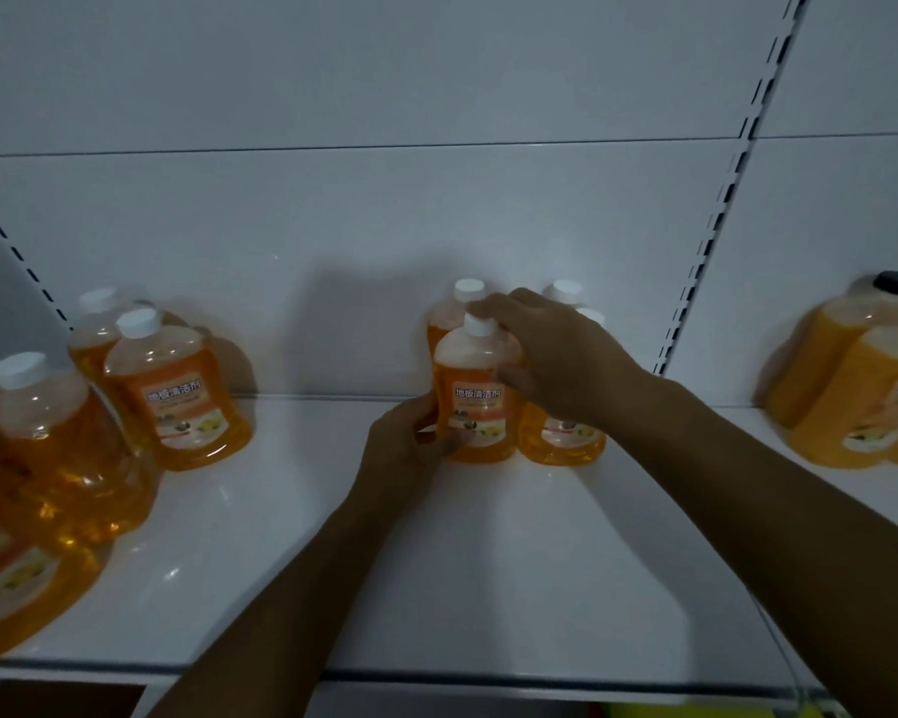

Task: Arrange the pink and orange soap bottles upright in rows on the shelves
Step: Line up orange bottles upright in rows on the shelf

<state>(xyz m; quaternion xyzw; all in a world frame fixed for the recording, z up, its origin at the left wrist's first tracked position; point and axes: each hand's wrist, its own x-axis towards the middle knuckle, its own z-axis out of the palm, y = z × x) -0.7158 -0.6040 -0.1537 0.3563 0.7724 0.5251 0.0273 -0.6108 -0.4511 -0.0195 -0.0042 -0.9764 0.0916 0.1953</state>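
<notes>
Orange soap everywhere on this white shelf (436, 562). Both hands are on one front bottle (475, 401) near the back wall: the left hand (410, 448) is curled round its lower side, and the right hand (550, 355) wraps the shoulder, fingertips up by the white cap. Looks like they're squaring it up so the label faces out, tight beside the neighbour bottle (561, 437), with two more behind them. That makes a tidy little block. A looser bunch of bottles (177, 396) stands on the left, not lined up yet, and bigger jugs (861, 396) stand far right.
</notes>
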